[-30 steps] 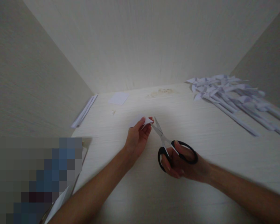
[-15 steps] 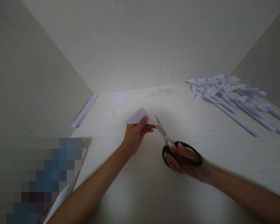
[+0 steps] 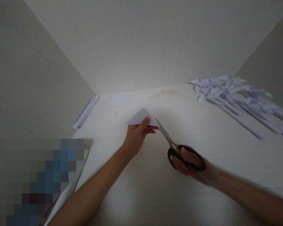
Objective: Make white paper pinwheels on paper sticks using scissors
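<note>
Now | left hand (image 3: 135, 138) pinches folded paper triangle (image 3: 141, 117) | scissors (image 3: 176, 147) gripped in right hand (image 3: 191, 163), blades shut, tips pointing up-left, touching triangle's right corner

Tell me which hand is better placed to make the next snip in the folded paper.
Right. The right hand grips the scissors, whose blade tips sit at the folded paper edge. The left hand is pinching that paper, so it likely just steadies it.
</note>
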A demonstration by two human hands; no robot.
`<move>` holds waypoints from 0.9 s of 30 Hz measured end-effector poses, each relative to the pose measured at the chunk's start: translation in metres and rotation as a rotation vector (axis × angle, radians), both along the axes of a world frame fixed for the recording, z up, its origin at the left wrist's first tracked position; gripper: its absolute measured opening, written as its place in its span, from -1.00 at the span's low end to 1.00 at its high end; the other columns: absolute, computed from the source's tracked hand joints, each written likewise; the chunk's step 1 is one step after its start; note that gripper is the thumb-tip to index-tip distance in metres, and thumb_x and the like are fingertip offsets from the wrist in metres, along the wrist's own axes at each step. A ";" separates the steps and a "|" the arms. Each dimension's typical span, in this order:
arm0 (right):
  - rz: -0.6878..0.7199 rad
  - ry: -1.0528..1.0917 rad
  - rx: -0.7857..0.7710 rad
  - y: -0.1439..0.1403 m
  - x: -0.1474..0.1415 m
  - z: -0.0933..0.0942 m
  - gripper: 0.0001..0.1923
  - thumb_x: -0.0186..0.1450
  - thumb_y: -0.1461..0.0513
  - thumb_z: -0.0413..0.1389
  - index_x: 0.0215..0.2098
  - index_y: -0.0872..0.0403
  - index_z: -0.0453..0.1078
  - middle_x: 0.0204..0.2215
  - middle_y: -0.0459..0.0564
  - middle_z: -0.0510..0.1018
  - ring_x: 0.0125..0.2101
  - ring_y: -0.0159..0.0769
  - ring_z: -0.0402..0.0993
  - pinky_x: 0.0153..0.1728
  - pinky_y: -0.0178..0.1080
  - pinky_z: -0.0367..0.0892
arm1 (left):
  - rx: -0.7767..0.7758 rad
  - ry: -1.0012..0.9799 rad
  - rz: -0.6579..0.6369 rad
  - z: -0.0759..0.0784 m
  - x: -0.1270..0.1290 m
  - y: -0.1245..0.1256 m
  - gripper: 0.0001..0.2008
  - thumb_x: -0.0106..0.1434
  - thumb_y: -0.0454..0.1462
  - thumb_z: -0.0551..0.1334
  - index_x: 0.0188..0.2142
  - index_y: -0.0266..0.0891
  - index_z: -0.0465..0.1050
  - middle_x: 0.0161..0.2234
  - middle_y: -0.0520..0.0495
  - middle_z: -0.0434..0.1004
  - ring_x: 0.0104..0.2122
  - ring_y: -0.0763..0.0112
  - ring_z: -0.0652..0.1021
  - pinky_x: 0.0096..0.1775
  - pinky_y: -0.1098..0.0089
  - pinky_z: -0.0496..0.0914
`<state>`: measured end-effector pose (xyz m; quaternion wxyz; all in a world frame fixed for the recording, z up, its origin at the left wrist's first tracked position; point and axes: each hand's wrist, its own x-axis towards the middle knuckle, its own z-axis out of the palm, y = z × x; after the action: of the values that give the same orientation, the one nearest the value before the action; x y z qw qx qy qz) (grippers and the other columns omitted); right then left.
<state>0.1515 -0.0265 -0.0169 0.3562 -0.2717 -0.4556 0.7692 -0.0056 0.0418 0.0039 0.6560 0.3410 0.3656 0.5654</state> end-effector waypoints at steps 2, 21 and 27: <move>-0.007 -0.016 0.004 0.000 0.001 0.000 -0.49 0.12 -0.11 0.00 -0.72 0.10 0.11 -0.78 -0.24 0.05 -0.75 -0.57 -0.10 -0.74 -0.38 -0.20 | 0.014 -0.005 -0.004 0.000 0.000 0.000 -0.91 0.03 -0.35 0.25 -0.57 -0.34 0.45 -0.59 -0.02 0.52 -0.61 0.45 0.53 -0.62 0.57 0.36; 0.030 -0.069 0.001 -0.003 0.002 0.001 -0.49 0.09 -0.11 0.03 -0.72 0.11 0.10 -0.79 -0.23 0.08 -0.76 -0.58 -0.08 -0.75 -0.39 -0.18 | -0.020 -0.063 -0.025 0.007 0.000 -0.004 -0.90 0.05 -0.32 0.23 -0.54 -0.32 0.45 -0.58 -0.04 0.53 -0.56 0.48 0.52 -0.54 0.56 0.39; 0.099 0.016 0.061 -0.003 0.001 -0.003 -0.47 0.12 -0.17 -0.07 -0.63 0.12 0.18 -0.74 -0.20 0.14 -0.72 -0.54 -0.01 -0.72 -0.39 -0.12 | -0.039 -0.103 -0.072 0.005 0.009 -0.015 -0.92 0.02 -0.31 0.27 -0.52 -0.30 0.46 -0.55 -0.04 0.54 -0.51 0.42 0.54 -0.48 0.50 0.42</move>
<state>0.1527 -0.0298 -0.0195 0.3294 -0.2317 -0.4888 0.7739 0.0034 0.0264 0.0090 0.7004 0.3117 0.3296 0.5510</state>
